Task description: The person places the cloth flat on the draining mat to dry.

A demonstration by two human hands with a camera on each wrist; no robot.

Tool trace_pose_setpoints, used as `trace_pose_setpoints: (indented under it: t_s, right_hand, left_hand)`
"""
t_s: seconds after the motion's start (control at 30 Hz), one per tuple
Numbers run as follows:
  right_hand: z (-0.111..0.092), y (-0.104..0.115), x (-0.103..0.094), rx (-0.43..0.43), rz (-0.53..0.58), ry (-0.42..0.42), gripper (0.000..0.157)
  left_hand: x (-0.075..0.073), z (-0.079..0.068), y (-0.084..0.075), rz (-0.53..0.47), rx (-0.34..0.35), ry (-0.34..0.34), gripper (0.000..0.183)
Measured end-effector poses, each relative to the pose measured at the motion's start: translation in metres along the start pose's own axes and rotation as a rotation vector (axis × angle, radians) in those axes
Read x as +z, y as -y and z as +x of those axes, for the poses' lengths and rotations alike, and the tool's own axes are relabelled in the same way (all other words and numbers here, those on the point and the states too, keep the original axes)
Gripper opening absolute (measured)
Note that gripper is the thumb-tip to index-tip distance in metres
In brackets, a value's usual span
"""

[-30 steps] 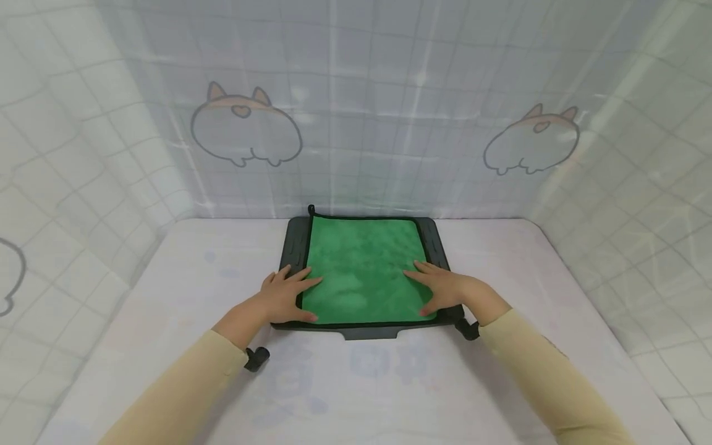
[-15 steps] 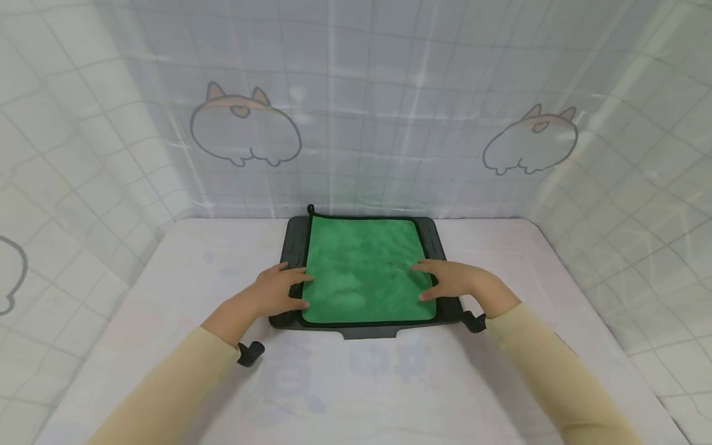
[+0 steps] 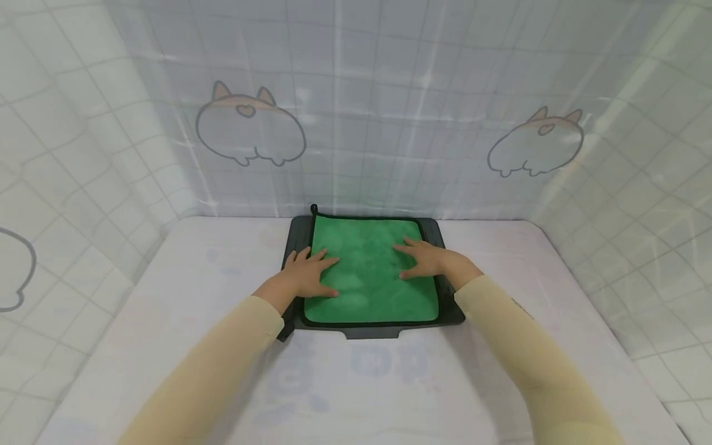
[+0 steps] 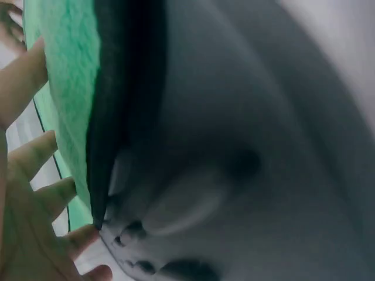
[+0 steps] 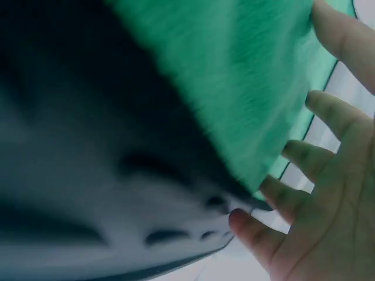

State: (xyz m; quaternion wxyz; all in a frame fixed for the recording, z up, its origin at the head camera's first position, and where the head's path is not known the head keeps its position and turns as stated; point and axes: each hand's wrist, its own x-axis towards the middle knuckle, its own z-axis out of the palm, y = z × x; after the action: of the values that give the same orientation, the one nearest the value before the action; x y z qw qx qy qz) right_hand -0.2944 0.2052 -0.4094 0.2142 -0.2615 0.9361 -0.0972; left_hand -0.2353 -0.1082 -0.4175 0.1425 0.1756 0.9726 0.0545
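Observation:
A green cloth (image 3: 367, 290) with a black border and a corner loop lies flat over a dark grey board (image 3: 372, 332), whose slotted sides show past the cloth. My left hand (image 3: 303, 276) is at the cloth's left edge with fingers spread, thumb and fingertips on the green. On the right side my right hand (image 3: 425, 258) has its fingers spread over the cloth, farther toward the back. Both wrist views show the fuzzy cloth (image 4: 70, 76) and the fingertips right at its surface. Neither hand grips anything.
The board stands on a white table (image 3: 222, 259) with faint printed patterns, against the back. A translucent curtain (image 3: 378, 123) with animal drawings hangs behind it. Pale gridded side sheets (image 3: 656, 204) enclose the left and right.
Both hands first draw slightly outward and then move forward and inward over the cloth. The cloth and board stay in place.

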Motion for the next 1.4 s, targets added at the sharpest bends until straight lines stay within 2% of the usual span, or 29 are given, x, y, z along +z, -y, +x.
trace_pose_setpoints:
  t_s: [0.17, 0.37, 0.53, 0.7, 0.9, 1.1, 1.23, 1.4]
  right_hand:
    - [-0.003, -0.014, 0.001, 0.047, -0.018, 0.031, 0.087]
    - [-0.007, -0.020, 0.001, 0.047, 0.011, 0.026, 0.088]
    - [-0.005, -0.017, -0.005, 0.033, 0.021, 0.024, 0.080]
    - [0.003, -0.017, -0.019, 0.048, 0.043, -0.077, 0.067]
    - [0.023, -0.018, -0.027, 0.034, 0.032, -0.202, 0.063]
    - [0.038, -0.015, -0.022, 0.065, 0.034, -0.199, 0.064]
    - [0.045, -0.016, -0.019, 0.100, 0.008, -0.177, 0.066]
    - [0.049, -0.023, -0.016, 0.131, 0.040, -0.144, 0.068]
  left_hand:
    - [-0.001, -0.002, 0.006, 0.029, -0.028, 0.018, 0.091]
    - [-0.005, -0.006, 0.011, -0.017, -0.047, 0.056, 0.095]
    - [-0.010, -0.003, 0.011, 0.008, -0.048, 0.008, 0.082]
    - [-0.015, 0.010, 0.017, 0.020, -0.061, -0.076, 0.075]
    - [-0.022, 0.034, 0.025, -0.042, -0.087, -0.115, 0.082]
    - [-0.019, 0.054, 0.028, -0.021, -0.113, -0.129, 0.086]
    - [-0.017, 0.058, 0.026, 0.007, -0.133, -0.131, 0.095]
    - [-0.016, 0.060, 0.021, -0.003, -0.157, -0.089, 0.105]
